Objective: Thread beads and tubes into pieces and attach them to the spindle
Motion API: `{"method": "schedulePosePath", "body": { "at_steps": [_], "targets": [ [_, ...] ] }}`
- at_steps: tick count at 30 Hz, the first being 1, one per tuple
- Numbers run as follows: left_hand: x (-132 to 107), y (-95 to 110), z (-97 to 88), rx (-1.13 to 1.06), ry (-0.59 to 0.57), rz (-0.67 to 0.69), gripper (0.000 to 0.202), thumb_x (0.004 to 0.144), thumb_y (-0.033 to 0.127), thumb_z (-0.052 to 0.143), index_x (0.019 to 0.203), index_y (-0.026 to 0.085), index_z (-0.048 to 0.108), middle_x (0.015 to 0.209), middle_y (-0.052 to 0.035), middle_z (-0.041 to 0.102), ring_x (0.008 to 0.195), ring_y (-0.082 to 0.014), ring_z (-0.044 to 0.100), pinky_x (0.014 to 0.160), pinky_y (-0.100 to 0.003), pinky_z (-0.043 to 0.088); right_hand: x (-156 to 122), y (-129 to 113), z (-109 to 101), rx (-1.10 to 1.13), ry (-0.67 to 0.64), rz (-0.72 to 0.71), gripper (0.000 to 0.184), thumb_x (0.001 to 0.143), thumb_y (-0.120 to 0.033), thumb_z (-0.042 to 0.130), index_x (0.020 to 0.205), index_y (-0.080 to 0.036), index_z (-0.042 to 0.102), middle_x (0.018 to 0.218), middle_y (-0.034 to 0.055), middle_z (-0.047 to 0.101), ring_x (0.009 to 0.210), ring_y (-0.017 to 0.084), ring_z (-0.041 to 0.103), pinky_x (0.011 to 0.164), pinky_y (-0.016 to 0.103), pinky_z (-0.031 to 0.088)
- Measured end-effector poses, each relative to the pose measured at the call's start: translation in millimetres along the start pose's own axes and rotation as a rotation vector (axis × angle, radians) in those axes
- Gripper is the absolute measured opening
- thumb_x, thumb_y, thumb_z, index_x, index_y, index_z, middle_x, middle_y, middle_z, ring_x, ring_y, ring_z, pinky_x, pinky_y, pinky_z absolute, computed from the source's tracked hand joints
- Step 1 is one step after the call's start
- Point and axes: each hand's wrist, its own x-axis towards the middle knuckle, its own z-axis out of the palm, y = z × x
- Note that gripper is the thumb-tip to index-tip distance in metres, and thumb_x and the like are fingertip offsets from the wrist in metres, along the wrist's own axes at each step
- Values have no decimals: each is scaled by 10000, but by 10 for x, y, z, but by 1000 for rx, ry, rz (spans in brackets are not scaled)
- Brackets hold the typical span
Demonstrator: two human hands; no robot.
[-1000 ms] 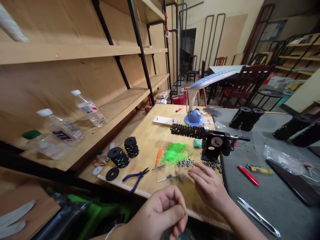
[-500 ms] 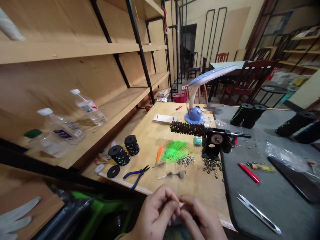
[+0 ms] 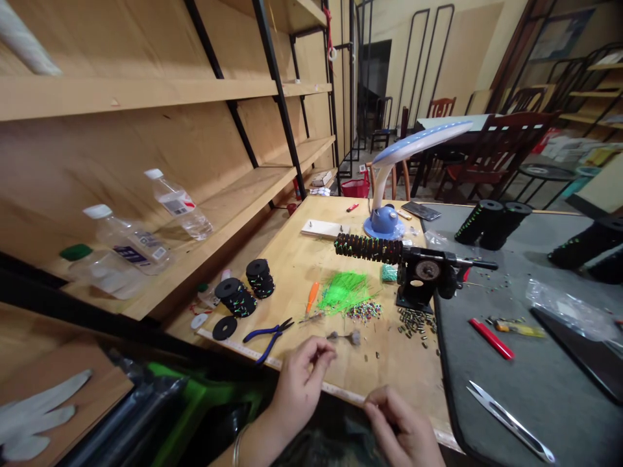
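My left hand is over the front of the wooden table, thumb and fingers pinched together; whatever they hold is too small or hidden to name. Its fingertips are close to a thin stick with grey fuzzy tufts. Lower and to the right, my right hand is at the table's front edge, also closed in a pinch, its contents hidden. Beyond the hands lie a pile of bright green strands, colourful beads, an orange-handled tool and blue-handled pliers.
A black clamp device carries a ribbed black spool. Small metal pieces lie before it. A blue lamp stands behind. Black spools are at left. On the grey mat lie a red pen-like stick and silver tweezers.
My hands have moved apart. The left went forward and left toward the tufted stick; the right shifted slightly right and down. The white bit between the fingers no longer shows. The view has shifted slightly.
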Motion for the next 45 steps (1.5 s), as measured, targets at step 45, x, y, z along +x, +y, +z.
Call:
{"method": "schedulePosePath", "body": {
  "at_steps": [45],
  "targets": [
    [-187,-204,423,-449,-349,-454,311,783,446,637,765,174,488,545,41,541,452,-80,445,460,-202,346,131,202,273,613,217,547,543,623,-699,680,740,-181,569,299,-98,435,254,59,303,309,164,200]
  ]
}}
